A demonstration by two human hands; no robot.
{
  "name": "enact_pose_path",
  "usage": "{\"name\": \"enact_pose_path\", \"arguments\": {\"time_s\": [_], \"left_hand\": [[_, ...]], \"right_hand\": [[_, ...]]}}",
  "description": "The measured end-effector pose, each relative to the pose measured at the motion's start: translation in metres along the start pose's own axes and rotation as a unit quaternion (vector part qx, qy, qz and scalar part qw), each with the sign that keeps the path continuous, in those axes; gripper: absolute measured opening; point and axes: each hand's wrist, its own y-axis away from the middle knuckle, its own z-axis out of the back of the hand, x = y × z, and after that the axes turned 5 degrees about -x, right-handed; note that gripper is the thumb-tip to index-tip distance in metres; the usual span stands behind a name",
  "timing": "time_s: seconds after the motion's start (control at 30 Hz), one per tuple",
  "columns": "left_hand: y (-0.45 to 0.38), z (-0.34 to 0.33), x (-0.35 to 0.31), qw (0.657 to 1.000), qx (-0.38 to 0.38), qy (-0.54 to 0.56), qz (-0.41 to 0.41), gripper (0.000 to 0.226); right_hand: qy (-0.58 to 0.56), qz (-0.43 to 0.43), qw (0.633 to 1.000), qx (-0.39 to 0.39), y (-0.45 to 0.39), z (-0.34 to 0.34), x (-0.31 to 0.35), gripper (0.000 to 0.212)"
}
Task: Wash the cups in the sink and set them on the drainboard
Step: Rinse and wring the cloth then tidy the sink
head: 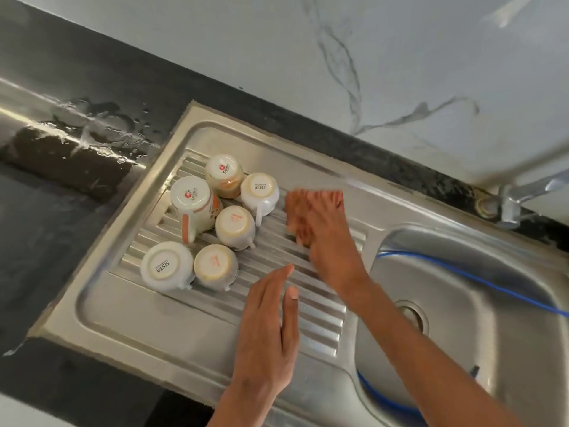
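Several cups stand upside down in a cluster on the ribbed steel drainboard (320, 322): a tall mug with an orange handle (192, 204), a yellow-banded cup (223, 175), white cups marked SISTA (260, 192) (166, 266), and two cream cups (234, 226) (215, 266). My right hand (317, 223) is blurred, fingers spread flat over the drainboard just right of the cups, holding nothing. My left hand (268, 322) hovers open above the drainboard's front part, palm turned inward, apart from the cups.
The sink bowl (462, 303) lies to the right with a drain (412, 315) and a blue hose (480, 282) running through it. A steel tap (523, 192) stands at the back right. Water is pooled on the dark counter (101, 134) at the left.
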Motion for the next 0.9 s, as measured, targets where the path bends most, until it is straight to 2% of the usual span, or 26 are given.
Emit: {"name": "enact_pose_path", "arguments": {"time_s": [0.07,0.13,0.2,0.23,0.3,0.37,0.43,0.5,0.53,0.6,0.67,0.77,0.83,0.9], "left_hand": [[-0.004,-0.005,0.000,1.000,-0.024,0.006,-0.012,0.038],[-0.007,-0.009,-0.002,0.999,-0.038,0.015,-0.015,0.037],[-0.010,-0.014,-0.003,0.999,-0.042,0.023,-0.008,0.037],[-0.012,-0.017,-0.004,0.998,-0.050,0.027,-0.005,0.037],[-0.017,-0.023,-0.005,0.997,-0.068,0.032,-0.009,0.037],[-0.022,-0.030,-0.009,0.996,-0.086,0.033,-0.016,0.034],[-0.029,-0.034,-0.012,0.994,-0.100,0.029,-0.032,0.032],[-0.037,-0.038,-0.017,0.994,-0.097,0.031,-0.045,0.033],[-0.041,-0.041,-0.020,0.994,-0.095,0.031,-0.047,0.034],[-0.045,-0.045,-0.024,0.994,-0.090,0.031,-0.045,0.035],[-0.045,-0.050,-0.027,0.996,-0.085,0.027,-0.033,0.037],[-0.039,-0.055,-0.028,0.997,-0.072,0.000,-0.012,0.041],[-0.032,-0.059,-0.027,0.998,-0.067,-0.004,0.000,0.039],[-0.024,-0.062,-0.025,0.998,-0.067,-0.013,0.000,0.035]], "right_hand": [[-0.053,0.077,0.993,0.066,0.058,0.015,-0.014,0.044],[-0.068,0.127,0.985,0.098,0.113,0.045,-0.043,0.047],[-0.083,0.128,0.982,0.109,0.144,0.080,-0.089,0.039],[-0.090,0.090,0.983,0.132,0.139,0.099,-0.107,0.035],[-0.112,-0.008,0.986,0.123,0.107,0.126,-0.120,0.042],[-0.166,-0.027,0.978,0.127,0.043,0.137,-0.100,0.042],[-0.209,0.025,0.975,0.077,-0.040,0.129,-0.056,0.043],[-0.169,0.138,0.975,0.036,-0.125,0.108,-0.013,0.042],[-0.133,0.187,0.973,0.028,-0.163,0.093,0.005,0.043],[-0.080,0.253,0.962,0.066,-0.224,0.058,0.041,0.049],[-0.030,0.280,0.946,0.160,-0.252,0.030,0.071,0.052],[0.069,0.292,0.912,0.278,-0.262,0.008,0.079,0.040],[0.069,0.325,0.906,0.262,-0.253,0.008,0.058,0.042],[0.052,0.352,0.912,0.204,-0.237,0.016,0.024,0.042]]}}
